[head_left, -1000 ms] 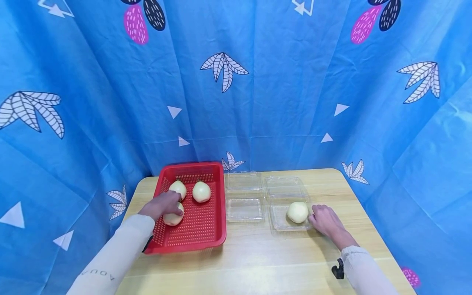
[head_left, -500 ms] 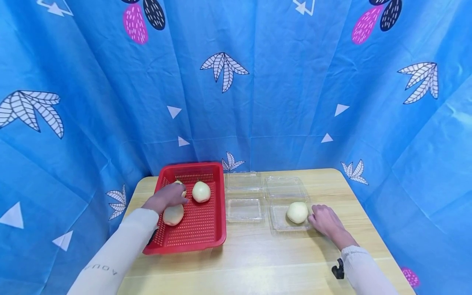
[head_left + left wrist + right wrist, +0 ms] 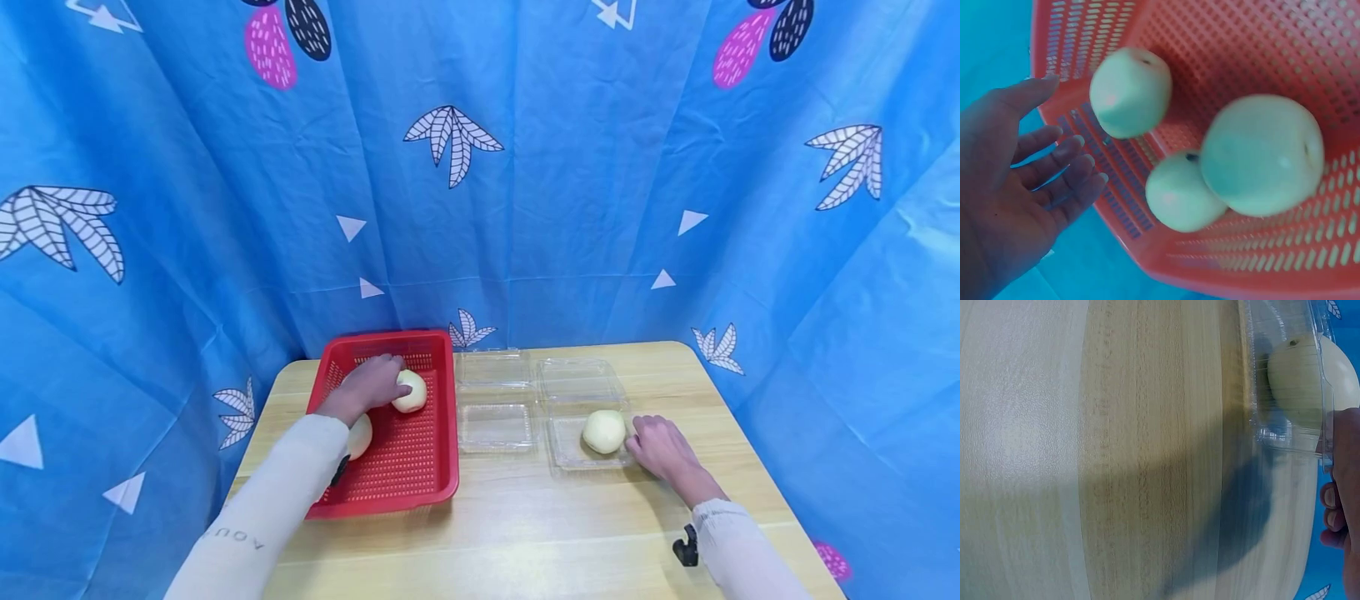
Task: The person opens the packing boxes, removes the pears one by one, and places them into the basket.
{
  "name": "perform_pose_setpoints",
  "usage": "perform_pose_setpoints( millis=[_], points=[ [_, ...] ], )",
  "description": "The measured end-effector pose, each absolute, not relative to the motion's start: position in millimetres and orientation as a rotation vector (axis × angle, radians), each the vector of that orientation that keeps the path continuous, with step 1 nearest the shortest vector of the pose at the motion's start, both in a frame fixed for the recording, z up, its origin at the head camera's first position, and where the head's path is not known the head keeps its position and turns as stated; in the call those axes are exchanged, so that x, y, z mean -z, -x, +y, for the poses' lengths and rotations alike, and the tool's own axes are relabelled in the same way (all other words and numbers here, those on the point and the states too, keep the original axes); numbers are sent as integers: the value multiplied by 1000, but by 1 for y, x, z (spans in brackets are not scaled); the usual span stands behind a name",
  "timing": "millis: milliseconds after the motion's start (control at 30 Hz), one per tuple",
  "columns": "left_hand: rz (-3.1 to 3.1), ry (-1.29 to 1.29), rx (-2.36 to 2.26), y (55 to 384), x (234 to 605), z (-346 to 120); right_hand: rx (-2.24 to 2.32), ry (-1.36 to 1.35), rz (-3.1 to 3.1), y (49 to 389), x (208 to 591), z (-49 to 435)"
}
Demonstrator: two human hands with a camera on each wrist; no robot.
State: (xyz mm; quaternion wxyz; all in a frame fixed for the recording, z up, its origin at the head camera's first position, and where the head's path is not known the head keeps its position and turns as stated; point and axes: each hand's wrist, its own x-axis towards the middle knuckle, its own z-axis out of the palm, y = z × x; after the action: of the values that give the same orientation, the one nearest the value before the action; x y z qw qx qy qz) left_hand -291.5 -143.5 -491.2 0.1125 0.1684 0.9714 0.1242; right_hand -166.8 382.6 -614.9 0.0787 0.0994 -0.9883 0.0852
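Observation:
My left hand [image 3: 369, 385] reaches over the red plastic basket [image 3: 455, 425], palm down, right beside a pale round pear [image 3: 409, 392]. In the left wrist view its fingers are spread and hold nothing, apart from the nearest pear [image 3: 1130, 92]. Two other pears lie together there, a larger-looking pear [image 3: 1266, 156] and a stemmed pear [image 3: 1182, 192]; the head view shows one pear [image 3: 361, 437] under the wrist, while my hand hides the other. My right hand [image 3: 663, 450] pinches the right edge of an open clear plastic container [image 3: 566, 457], which holds one pear [image 3: 604, 432].
A second open clear container [image 3: 497, 427] lies between the basket and the held container, its lid folded back. All stand on a light wooden table [image 3: 517, 525]. A blue patterned curtain [image 3: 570, 208] hangs around the table's back and sides.
My left hand has passed from the near left pear over the back left pear to the right-hand pear, leaving them in the basket. My right hand stays at the container's edge.

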Motion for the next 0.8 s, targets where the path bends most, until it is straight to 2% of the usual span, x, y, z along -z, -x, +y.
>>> perform_pose_setpoints(
  millis=[433, 800],
  points=[
    [2947, -644, -310, 295, 484, -103, -231, -297, -2954, 164, 612, 381],
    [2983, -771, -327, 288, 480, -45, -182, -328, -2900, 165, 615, 382]
  ],
)
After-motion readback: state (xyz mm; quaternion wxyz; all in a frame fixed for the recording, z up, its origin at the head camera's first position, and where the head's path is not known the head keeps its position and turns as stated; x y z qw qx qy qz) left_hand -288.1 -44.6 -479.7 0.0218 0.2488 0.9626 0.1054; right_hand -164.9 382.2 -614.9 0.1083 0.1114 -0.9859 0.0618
